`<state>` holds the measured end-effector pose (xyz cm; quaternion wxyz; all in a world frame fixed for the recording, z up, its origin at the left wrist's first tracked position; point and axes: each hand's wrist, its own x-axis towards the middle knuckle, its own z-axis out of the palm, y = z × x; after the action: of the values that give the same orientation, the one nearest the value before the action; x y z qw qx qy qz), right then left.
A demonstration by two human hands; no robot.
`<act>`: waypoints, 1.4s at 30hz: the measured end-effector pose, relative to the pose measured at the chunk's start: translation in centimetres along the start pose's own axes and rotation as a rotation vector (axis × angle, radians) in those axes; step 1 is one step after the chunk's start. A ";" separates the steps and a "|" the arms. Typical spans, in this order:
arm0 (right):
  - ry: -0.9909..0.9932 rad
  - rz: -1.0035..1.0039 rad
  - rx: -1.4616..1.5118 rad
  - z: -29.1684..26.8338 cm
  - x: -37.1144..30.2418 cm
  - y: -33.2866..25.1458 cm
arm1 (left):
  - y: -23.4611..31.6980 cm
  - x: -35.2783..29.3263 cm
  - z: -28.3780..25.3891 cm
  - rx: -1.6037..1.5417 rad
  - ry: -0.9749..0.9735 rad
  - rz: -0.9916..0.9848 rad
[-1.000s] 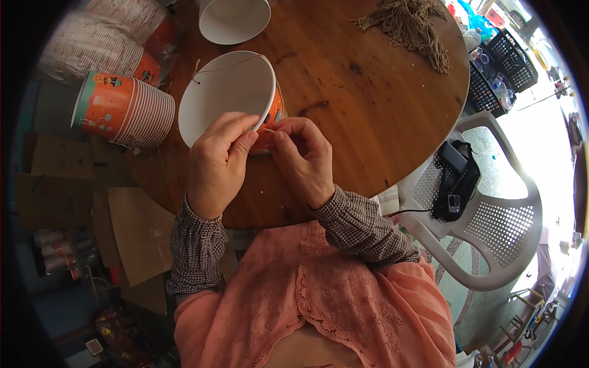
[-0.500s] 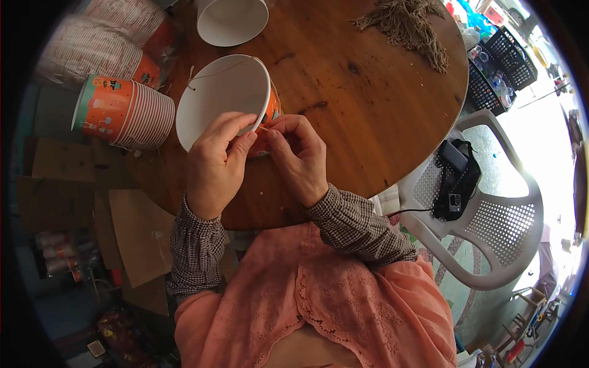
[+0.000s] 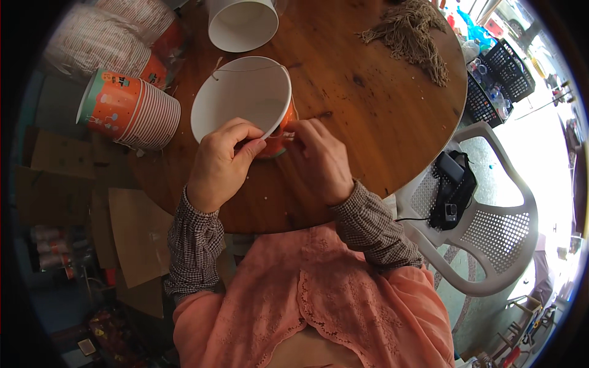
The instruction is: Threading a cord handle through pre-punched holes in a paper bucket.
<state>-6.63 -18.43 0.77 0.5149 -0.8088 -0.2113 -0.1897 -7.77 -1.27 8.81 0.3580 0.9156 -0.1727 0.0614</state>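
A paper bucket (image 3: 242,92), white inside and orange outside, lies tipped on the table with its mouth toward me. Thin string (image 3: 217,69) is knotted at the far left of its rim and runs across to the right side. My left hand (image 3: 222,158) is closed on the bucket's near rim, thumb and fingers pinching the edge. Just right of the rim, my right hand (image 3: 324,161) has its fingers bent and pinched together by the string's end. The fingertips are partly shaded, and the string between them shows only faintly.
Nested orange buckets (image 3: 132,110) lie on the left, with plastic-wrapped stacks (image 3: 101,52) behind. Another white bucket (image 3: 243,27) is at the far side. A bundle of strings (image 3: 412,37) lies far right on the round wooden table (image 3: 368,122). A grey chair (image 3: 497,236) stands right.
My right hand has pulled away to the right from my left hand, its palm turning downward. My left hand stays at the rim. The bucket appears slightly farther right in view.
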 end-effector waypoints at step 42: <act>0.067 -0.306 0.193 4.0 10.9 1.4 | -7.4 4.6 3.0 0.034 0.615 0.195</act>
<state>3.58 -13.66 3.83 0.5620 -0.7073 -0.3320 -0.2714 -0.84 0.49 2.99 0.3705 0.8390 -0.1426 0.3720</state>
